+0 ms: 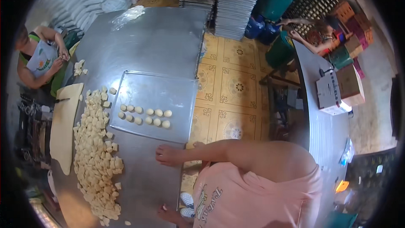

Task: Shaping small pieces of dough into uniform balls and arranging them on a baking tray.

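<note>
Fingers of the right hand curl loosely just beside the sheet pan. We cannot tell what they hold, nor the left hand's spread.

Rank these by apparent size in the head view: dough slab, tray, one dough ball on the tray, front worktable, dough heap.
1. Worktable
2. Tray and dough heap: too alike to rank
3. Dough slab
4. Dough ball
</note>
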`<state>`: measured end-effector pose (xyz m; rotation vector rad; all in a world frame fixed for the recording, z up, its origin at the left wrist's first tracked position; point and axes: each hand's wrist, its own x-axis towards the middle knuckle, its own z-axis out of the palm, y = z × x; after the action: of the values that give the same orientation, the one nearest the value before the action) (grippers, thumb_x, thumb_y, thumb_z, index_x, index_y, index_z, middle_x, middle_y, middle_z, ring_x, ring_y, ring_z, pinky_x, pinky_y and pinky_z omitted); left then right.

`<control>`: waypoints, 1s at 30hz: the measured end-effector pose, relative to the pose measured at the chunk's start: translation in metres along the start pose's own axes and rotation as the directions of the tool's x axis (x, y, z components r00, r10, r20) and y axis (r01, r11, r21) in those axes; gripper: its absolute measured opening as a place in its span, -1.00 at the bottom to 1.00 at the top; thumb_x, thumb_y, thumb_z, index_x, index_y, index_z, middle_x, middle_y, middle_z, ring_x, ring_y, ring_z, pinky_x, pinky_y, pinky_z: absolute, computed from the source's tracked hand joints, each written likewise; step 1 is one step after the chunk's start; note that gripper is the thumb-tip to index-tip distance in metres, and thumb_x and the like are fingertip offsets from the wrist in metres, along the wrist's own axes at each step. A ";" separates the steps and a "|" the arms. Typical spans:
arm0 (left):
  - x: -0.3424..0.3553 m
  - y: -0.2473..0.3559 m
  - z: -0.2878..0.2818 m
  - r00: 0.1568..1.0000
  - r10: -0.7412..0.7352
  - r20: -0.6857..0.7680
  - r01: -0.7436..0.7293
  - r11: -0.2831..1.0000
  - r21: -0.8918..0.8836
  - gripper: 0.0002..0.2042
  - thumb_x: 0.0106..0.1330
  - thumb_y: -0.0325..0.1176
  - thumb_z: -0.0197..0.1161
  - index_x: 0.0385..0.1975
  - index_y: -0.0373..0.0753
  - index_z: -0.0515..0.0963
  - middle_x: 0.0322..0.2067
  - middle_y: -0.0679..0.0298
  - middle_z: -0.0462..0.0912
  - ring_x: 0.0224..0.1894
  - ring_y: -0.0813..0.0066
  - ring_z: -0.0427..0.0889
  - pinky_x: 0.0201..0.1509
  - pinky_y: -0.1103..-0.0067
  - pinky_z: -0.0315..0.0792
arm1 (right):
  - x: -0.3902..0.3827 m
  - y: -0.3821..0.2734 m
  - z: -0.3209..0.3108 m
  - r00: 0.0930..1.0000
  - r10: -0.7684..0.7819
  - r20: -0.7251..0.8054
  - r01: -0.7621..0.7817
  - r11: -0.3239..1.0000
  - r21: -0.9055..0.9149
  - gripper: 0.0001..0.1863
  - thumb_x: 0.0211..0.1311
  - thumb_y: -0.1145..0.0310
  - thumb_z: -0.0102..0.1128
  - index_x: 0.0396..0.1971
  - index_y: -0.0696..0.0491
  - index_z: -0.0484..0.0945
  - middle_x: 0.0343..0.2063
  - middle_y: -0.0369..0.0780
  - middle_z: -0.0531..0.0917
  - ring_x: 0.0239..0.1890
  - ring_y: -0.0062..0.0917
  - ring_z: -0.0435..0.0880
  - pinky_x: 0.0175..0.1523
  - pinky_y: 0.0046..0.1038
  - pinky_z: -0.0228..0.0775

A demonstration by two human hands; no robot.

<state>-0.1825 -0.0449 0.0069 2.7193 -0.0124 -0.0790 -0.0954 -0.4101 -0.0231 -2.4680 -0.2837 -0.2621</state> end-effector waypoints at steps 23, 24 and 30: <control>0.061 0.094 -0.021 0.792 -0.600 0.110 0.467 0.481 -0.742 -0.68 0.55 -0.21 0.11 -0.50 -0.07 0.26 -0.64 0.40 0.29 -0.67 0.60 0.24 -0.65 0.50 0.10 | -0.006 -0.011 -0.003 0.973 -0.113 -0.200 0.093 0.990 -0.108 -0.76 0.31 0.22 0.26 -0.21 0.07 0.52 -0.18 -0.12 0.50 -0.06 -0.20 0.49 0.12 -0.14 0.39; 0.059 0.092 -0.020 0.787 -0.604 0.128 0.463 0.440 -0.770 -0.67 0.55 -0.18 0.11 -0.50 -0.07 0.26 -0.64 0.39 0.30 -0.67 0.61 0.26 -0.64 0.50 0.12 | -0.006 -0.011 -0.002 0.989 -0.078 -0.129 0.064 0.992 -0.110 -0.75 0.31 0.22 0.27 -0.21 0.07 0.52 -0.17 -0.12 0.50 -0.06 -0.20 0.48 0.12 -0.14 0.39; 0.061 0.050 0.010 0.812 -0.489 0.319 0.504 0.311 -0.806 -0.76 0.56 -0.15 0.15 -0.35 -0.13 0.45 -0.47 0.36 0.48 -0.51 0.52 0.46 -0.54 0.50 0.32 | -0.007 -0.012 -0.004 0.988 -0.080 -0.130 0.063 0.989 -0.131 -0.74 0.32 0.19 0.25 -0.21 0.07 0.52 -0.16 -0.13 0.50 -0.05 -0.21 0.49 0.13 -0.14 0.38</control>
<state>-0.1219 -0.0957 0.0146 1.5632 0.7018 -0.2195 -0.1055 -0.4041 -0.0153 -2.5532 -0.3073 -0.4896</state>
